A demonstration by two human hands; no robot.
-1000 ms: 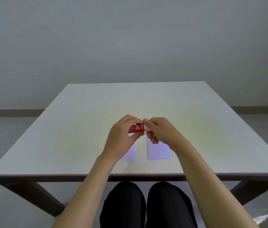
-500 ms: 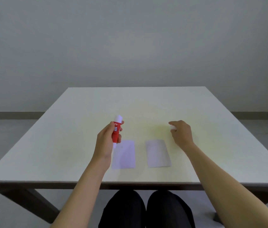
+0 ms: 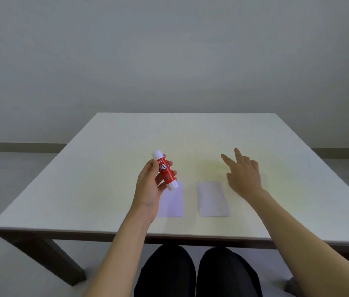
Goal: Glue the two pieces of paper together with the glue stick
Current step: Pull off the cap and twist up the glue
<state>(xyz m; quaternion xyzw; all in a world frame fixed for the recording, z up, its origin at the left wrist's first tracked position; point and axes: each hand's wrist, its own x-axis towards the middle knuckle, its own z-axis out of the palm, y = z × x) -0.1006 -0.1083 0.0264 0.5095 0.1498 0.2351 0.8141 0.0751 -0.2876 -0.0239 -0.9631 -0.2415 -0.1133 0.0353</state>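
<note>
My left hand [image 3: 149, 189] holds a red glue stick [image 3: 165, 171] with white ends, tilted, above the table. Below it a small white paper [image 3: 172, 203] lies flat, its left part hidden by that hand. A second white paper [image 3: 212, 199] lies just to the right, a narrow gap between the two. My right hand [image 3: 243, 176] hovers low over the table right of the second paper, fingers spread and nothing in it. I see no cap on the table.
The papers lie near the front edge of a pale square table [image 3: 105, 168]. My knees in dark trousers [image 3: 195, 273] are under that edge. A plain wall stands behind the table.
The hands parted from the glue stick they held together. My left hand moved left with the stick and tilted it. My right hand moved right with a small white piece and has now opened.
</note>
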